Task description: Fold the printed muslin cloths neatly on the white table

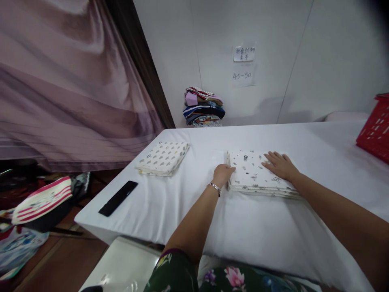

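A white folded cloth with small printed figures lies in several layers on the white-covered table. At its left edge is my left hand, with the thumb on top and the other fingers curled at the side, partly hidden. My right hand rests flat on the cloth's right part, fingers spread. A second folded cloth, white with a grey cloud-like print, lies apart to the left.
A black phone lies near the left edge of the white tablecloth. Folded fabrics are stacked behind the table by the wall. A red basket stands at far right. A pink curtain hangs left; a pale stool is in front.
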The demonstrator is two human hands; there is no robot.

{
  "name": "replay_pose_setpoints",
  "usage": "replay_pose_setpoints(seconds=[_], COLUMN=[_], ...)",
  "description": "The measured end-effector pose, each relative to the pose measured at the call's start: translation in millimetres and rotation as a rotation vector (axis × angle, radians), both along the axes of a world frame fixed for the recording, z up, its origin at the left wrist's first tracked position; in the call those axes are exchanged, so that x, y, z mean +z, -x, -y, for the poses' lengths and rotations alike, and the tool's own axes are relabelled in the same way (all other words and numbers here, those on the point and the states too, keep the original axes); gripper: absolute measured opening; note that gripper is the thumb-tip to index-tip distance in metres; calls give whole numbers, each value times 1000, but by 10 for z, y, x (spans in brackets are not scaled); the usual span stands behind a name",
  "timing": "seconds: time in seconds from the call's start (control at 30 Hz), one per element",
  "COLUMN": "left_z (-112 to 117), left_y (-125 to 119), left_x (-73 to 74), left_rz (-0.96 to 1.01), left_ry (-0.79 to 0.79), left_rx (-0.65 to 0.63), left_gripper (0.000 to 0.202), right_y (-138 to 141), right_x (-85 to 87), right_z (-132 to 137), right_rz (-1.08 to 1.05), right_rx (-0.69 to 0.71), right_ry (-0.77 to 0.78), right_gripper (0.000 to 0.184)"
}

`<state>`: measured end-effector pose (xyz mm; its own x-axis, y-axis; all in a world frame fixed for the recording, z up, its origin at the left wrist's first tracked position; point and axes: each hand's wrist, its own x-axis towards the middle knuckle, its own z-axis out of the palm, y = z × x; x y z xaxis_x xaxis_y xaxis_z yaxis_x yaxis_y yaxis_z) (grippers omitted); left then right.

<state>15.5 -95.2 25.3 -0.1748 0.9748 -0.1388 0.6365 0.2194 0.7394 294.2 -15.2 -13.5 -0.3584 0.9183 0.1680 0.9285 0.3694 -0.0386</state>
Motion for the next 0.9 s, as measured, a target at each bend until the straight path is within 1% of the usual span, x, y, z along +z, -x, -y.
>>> replay_pose_setpoints(seconds=[0.1, 0.2, 0.3, 0.37, 0.43, 0.5, 0.6, 0.67, 0.7, 0.73, 0.83, 0.9], left_z=[78, 133, 184, 221, 256, 279, 287, 280, 277, 276, 302, 349], left_y=[27, 37, 25, 10, -5, -18, -26, -25, -23, -20, -21, -42], left_x=[-13, -25, -30, -40, -66, -100, -143, -157, -161, -163, -156, -130], left_rz=[-19, -30, -34, -32, -34, -42, -60, -70, -73, -74, -86, -131], left_ry=[4, 10, 9, -6, -38, -72, -101, -120, -128, -135, -179, -298], left_rx=[27, 32, 29, 32, 42, 47, 43, 38, 36, 35, 64, 74], left_gripper=[28, 33, 38, 38, 34, 27, 22, 21, 20, 20, 19, 23], right_y=[-3, 10, 35, 35, -2, -84, -277, -423, -493, -557, -694, -729], right_x=[-2, 31, 135, 224, 293, 312, 251, 183, 151, 123, 68, 56], right_z=[6, -13, -27, 16, 134, 318, 639, 836, 923, 1003, 1200, 1287], right_rz=[0, -18, -69, -185, -331, -463, -557, -585, -619, -667, -837, -902], right_rx=[2, 2, -14, -34, -32, -15, 37, 102, 112, 93, -69, -137], right_ry=[7, 16, 105, 176, 198, 201, 200, 165, 145, 127, 64, -5], right_gripper=[64, 63, 62, 61, 59, 57, 48, 40, 37, 36, 38, 38])
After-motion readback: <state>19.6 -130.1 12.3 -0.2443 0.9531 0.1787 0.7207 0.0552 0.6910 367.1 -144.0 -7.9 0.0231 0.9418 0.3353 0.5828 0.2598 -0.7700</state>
